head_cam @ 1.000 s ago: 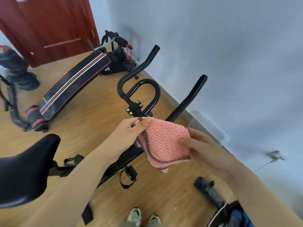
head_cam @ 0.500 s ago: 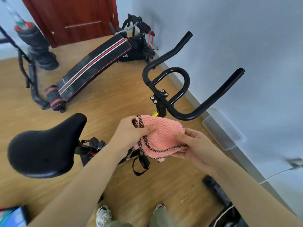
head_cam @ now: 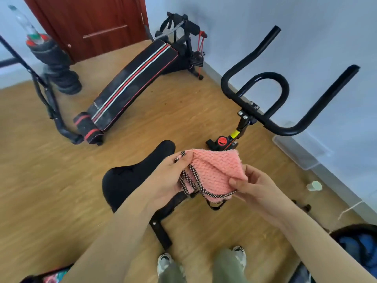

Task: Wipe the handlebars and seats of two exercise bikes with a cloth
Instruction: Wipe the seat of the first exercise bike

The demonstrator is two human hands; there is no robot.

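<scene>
A pink knitted cloth (head_cam: 216, 172) with a black-and-white checked border is folded between both hands, above the exercise bike's frame. My left hand (head_cam: 173, 178) grips its left edge, and my right hand (head_cam: 255, 186) pinches its right corner. The bike's black seat (head_cam: 130, 176) lies just left of and below my left hand, partly hidden by my forearm. Its black handlebars (head_cam: 283, 103) rise at the upper right, apart from both hands. A second bike is not clearly visible.
A black sit-up bench with red and white stripes (head_cam: 132, 86) lies on the wooden floor toward the red door (head_cam: 87, 23). A black frame (head_cam: 47, 99) and stacked weights (head_cam: 57, 64) stand at left. A clear plastic bin (head_cam: 299, 148) sits by the wall at right.
The view has swung left and down, so the seat now lies under my hands and the handlebars sit farther right. Both hands keep hold of the cloth, folded more tightly.
</scene>
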